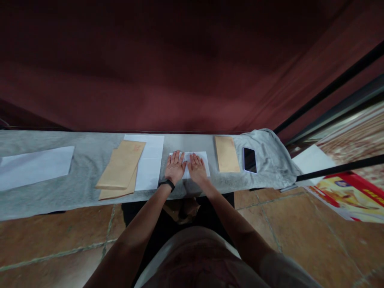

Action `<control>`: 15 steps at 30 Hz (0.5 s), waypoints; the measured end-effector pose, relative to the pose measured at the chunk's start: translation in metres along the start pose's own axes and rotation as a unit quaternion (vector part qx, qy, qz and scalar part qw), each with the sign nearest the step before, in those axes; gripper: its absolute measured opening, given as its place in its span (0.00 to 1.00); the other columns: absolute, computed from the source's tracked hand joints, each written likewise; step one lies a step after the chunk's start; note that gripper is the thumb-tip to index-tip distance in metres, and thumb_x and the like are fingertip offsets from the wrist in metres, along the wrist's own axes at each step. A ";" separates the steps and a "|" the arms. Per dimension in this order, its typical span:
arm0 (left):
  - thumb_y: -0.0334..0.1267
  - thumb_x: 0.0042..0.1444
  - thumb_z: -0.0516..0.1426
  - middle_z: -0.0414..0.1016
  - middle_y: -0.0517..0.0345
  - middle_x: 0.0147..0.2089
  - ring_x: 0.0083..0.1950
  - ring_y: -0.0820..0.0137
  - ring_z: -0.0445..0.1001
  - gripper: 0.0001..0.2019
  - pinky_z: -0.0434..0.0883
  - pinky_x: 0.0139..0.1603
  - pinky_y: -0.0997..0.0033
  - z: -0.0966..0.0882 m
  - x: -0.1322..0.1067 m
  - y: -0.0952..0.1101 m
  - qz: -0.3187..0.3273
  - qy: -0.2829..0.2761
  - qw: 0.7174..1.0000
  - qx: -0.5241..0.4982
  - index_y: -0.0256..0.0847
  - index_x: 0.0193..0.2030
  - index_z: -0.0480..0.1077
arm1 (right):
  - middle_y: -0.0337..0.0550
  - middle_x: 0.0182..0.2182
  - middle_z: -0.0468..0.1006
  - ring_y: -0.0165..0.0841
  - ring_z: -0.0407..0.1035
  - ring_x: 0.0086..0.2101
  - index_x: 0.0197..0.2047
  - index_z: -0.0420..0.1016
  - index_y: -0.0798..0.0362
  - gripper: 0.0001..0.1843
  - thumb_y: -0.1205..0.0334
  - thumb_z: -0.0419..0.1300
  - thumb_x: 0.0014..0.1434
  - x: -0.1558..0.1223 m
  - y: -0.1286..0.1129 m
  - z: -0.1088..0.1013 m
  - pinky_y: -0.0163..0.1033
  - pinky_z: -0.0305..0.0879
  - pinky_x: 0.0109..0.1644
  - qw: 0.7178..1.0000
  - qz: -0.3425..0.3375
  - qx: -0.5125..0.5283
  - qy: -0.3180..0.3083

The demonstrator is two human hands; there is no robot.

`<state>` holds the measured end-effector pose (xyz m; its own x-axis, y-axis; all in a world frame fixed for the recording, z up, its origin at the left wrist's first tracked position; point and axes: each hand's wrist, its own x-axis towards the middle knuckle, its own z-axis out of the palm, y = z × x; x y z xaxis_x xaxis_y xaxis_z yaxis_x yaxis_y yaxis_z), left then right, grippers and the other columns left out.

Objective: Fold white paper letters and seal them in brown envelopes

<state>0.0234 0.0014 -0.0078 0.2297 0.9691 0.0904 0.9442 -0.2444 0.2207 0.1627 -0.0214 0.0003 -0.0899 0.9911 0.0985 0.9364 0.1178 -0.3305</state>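
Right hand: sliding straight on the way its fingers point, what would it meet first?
The way looks free: past the white paper under the right hand lies only grey cloth, then probably the dark red curtain.

A long, narrow table was covered end to end by a grey cloth, which was bunched at the right end. On the cloth, a white sheet was laid at the far left. Two brown envelopes were stacked partly over a second white sheet. A folded paper was placed near the middle, with a single brown envelope and a dark phone to its right.
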 end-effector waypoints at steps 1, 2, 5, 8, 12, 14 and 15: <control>0.42 0.70 0.42 0.47 0.49 0.78 0.79 0.58 0.44 0.29 0.45 0.77 0.49 -0.001 0.000 0.000 0.001 -0.002 1.000 0.003 0.40 0.75 0.53 | 0.51 0.71 0.58 0.40 0.52 0.70 0.72 0.59 0.59 0.28 0.56 0.42 0.75 0.005 -0.005 0.002 0.50 0.46 0.74 1.000 -0.015 0.004 -0.006; 0.41 0.70 0.41 0.47 0.49 0.78 0.79 0.58 0.44 0.29 0.45 0.77 0.49 -0.002 0.000 0.000 0.001 -0.005 1.000 0.005 0.40 0.75 0.53 | 0.49 0.72 0.58 0.39 0.51 0.70 0.72 0.59 0.57 0.28 0.56 0.42 0.75 0.009 -0.009 0.005 0.49 0.45 0.74 1.000 -0.027 0.006 -0.011; 0.38 0.69 0.41 0.46 0.48 0.79 0.79 0.58 0.44 0.28 0.45 0.77 0.49 -0.004 0.000 -0.001 0.001 -0.016 1.000 0.010 0.39 0.75 0.53 | 0.47 0.72 0.58 0.38 0.51 0.71 0.73 0.58 0.55 0.28 0.55 0.42 0.75 0.015 -0.013 0.013 0.50 0.43 0.75 0.999 -0.043 -0.001 -0.010; 0.41 0.70 0.42 0.46 0.47 0.79 0.79 0.57 0.44 0.29 0.44 0.77 0.49 -0.006 0.000 -0.001 0.003 -0.021 1.000 0.015 0.38 0.75 0.54 | 0.48 0.72 0.58 0.39 0.51 0.70 0.73 0.57 0.55 0.28 0.54 0.43 0.75 0.014 -0.006 0.017 0.51 0.42 0.75 0.999 -0.045 -0.010 0.006; 0.44 0.71 0.41 0.46 0.47 0.78 0.79 0.57 0.46 0.29 0.44 0.77 0.50 -0.005 0.000 0.001 -0.004 -0.013 1.000 0.016 0.39 0.75 0.53 | 0.50 0.72 0.58 0.43 0.52 0.70 0.73 0.58 0.54 0.28 0.53 0.44 0.75 0.013 0.011 0.015 0.54 0.44 0.74 0.999 -0.037 -0.022 0.028; 0.45 0.71 0.41 0.47 0.47 0.78 0.79 0.57 0.46 0.29 0.45 0.77 0.49 -0.003 0.000 0.001 -0.004 -0.007 1.000 0.016 0.38 0.75 0.53 | 0.51 0.71 0.58 0.44 0.53 0.70 0.73 0.58 0.53 0.28 0.53 0.44 0.75 0.014 0.018 0.014 0.55 0.45 0.73 0.998 -0.028 -0.028 0.042; 0.46 0.71 0.41 0.47 0.47 0.78 0.79 0.57 0.46 0.29 0.45 0.77 0.49 -0.002 0.001 0.001 -0.004 -0.004 1.000 0.017 0.38 0.75 0.53 | 0.51 0.71 0.59 0.44 0.53 0.69 0.73 0.58 0.53 0.28 0.53 0.44 0.75 0.014 0.021 0.013 0.56 0.45 0.73 0.998 -0.022 -0.031 0.049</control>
<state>0.0235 0.0017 -0.0053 0.2238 0.9712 0.0812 0.9533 -0.2355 0.1889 0.1765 -0.0041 -0.0175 -0.1011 0.9736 0.2045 0.9520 0.1543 -0.2643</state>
